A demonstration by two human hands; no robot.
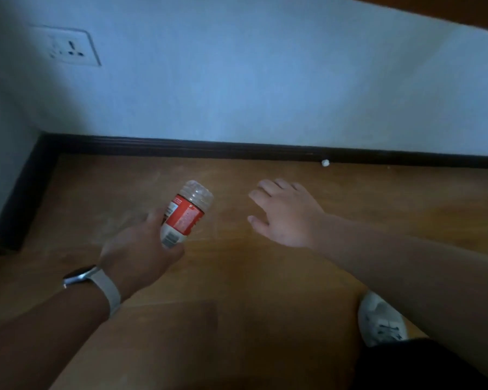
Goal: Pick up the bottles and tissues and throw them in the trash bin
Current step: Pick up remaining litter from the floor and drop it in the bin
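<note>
**Inspector A:** Head view. State of the left hand?

**Inspector B:** Wrapped around a clear plastic bottle with a red and white label, gripping the labelled end with the barcode. The bottle's ribbed clear end points up and away from the hand, tilted toward the wall. A silver watch on a pale strap sits on that wrist.

**Inspector A:** And the right hand?

**Inspector B:** Spread wide, palm down, fingers apart, holding nothing. It hangs above the brown wooden floor, well to the right of the bottle.

**Inspector A:** Anything beyond it?

**Inspector B:** A small white crumpled object, possibly tissue but too small to confirm, lies past the right hand's fingertips against the dark skirting board.

**Inspector A:** Other items?

**Inspector B:** A white wall socket high above the left hand, and a white shoe below the right forearm.
</note>
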